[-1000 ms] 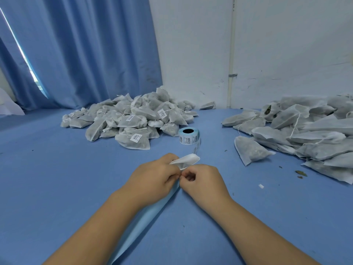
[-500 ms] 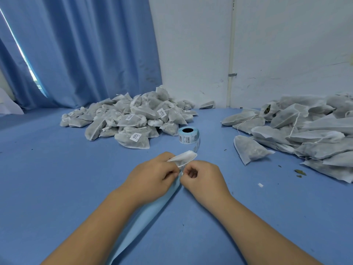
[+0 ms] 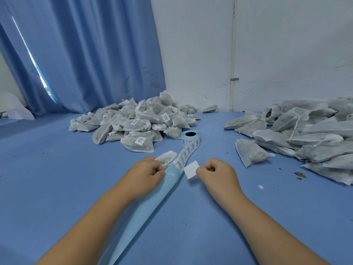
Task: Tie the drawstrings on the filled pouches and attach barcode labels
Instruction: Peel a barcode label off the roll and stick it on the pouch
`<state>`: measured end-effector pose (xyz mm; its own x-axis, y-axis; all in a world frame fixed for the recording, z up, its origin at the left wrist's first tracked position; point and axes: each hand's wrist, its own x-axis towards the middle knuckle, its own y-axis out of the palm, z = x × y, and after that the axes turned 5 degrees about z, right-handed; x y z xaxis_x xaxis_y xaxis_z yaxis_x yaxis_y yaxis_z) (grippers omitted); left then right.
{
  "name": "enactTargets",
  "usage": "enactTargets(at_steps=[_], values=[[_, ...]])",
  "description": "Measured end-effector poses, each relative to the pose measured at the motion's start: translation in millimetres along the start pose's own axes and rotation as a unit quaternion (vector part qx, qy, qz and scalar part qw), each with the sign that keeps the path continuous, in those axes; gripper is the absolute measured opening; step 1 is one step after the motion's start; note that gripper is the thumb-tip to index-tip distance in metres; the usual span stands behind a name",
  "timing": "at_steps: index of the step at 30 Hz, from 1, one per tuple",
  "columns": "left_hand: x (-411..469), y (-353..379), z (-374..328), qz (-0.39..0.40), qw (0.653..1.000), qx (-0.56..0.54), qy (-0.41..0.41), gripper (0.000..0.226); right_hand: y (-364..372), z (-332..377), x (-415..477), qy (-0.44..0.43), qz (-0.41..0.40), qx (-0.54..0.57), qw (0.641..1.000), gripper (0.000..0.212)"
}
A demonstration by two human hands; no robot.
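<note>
The roll (image 3: 191, 137) of barcode labels stands on its end on the blue table (image 3: 57, 178). A strip (image 3: 186, 155) of labels runs from it toward the person and passes into bare blue liner (image 3: 143, 207), which trails on between the 2 forearms. Just nearer than the roll and left of the strip, the left hand (image 3: 141, 175) has its fingers curled round a pouch (image 3: 166, 158). Only the pouch's white gathered top shows past the knuckles, and whether this hand also pins the strip cannot be told. Right of the strip, the right hand (image 3: 215, 175) is curled, its thumb and forefinger pinching 1 edge of a single label (image 3: 191, 169). The label is clear of the liner, blank side up. Behind and left of the roll lies a pile of labelled pouches (image 3: 137, 121), its nearest pouches almost touching the roll. Well to the roll's right is a pile of unlabelled pouches (image 3: 305, 134) with loose strings. Behind the roll hang a blue curtain (image 3: 86, 54) and a white wall (image 3: 286, 44).
</note>
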<state>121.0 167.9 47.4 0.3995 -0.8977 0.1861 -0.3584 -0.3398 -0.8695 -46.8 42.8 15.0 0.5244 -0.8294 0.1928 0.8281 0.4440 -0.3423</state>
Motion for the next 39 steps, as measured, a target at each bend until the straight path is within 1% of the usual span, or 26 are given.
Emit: enactTargets(at_steps=[5, 8, 11, 14, 17, 19, 22, 25, 28, 30, 33, 36, 39], values=[[-6, -16, 2, -0.03, 0.999, 0.008, -0.02, 0.022, -19, 6, -2, -0.003, -0.021, 0.044, 0.999, 0.019], [-6, -31, -7, -0.067, 0.998, 0.011, 0.0, 0.02, -36, 8, -6, -0.008, -0.027, 0.06, 0.998, 0.017], [-4, -35, -30, -0.1, 0.993, -0.045, 0.038, 0.018, -61, 8, -11, -0.014, -0.027, 0.069, 0.997, 0.012], [0, -21, -67, -0.107, 0.984, -0.127, 0.06, 0.021, -89, 7, -18, -0.024, -0.03, 0.067, 0.997, 0.01], [8, 3, -105, -0.082, 0.968, -0.229, 0.061, 0.026, -117, 3, -25, -0.037, -0.044, 0.05, 0.997, 0.009], [16, 21, -128, -0.055, 0.958, -0.277, 0.049, 0.027, -134, -4, -27, -0.039, -0.06, 0.045, 0.996, 0.01], [30, 46, -157, -0.01, 0.939, -0.342, 0.026, 0.029, -157, -17, -26, -0.028, -0.104, 0.078, 0.991, 0.014], [44, 67, -178, 0.007, 0.929, -0.37, 0.015, 0.031, -179, -26, -22, -0.011, -0.165, 0.121, 0.979, 0.019], [55, 87, -191, 0.014, 0.921, -0.388, 0.012, 0.032, -197, -29, -18, -0.013, -0.206, 0.138, 0.969, 0.015], [59, 98, -196, 0.021, 0.918, -0.395, 0.018, 0.032, -201, -30, -17, -0.014, -0.211, 0.135, 0.968, 0.012], [61, 111, -198, 0.029, 0.918, -0.394, 0.038, 0.026, -201, -32, -16, -0.016, -0.207, 0.117, 0.971, 0.018], [59, 118, -193, 0.034, 0.92, -0.387, 0.049, 0.024, -197, -33, -15, -0.018, -0.2, 0.11, 0.973, 0.015], [56, 119, -189, 0.051, 0.907, -0.414, 0.053, 0.024, -193, -32, -15, -0.018, -0.194, 0.098, 0.976, 0.01]])
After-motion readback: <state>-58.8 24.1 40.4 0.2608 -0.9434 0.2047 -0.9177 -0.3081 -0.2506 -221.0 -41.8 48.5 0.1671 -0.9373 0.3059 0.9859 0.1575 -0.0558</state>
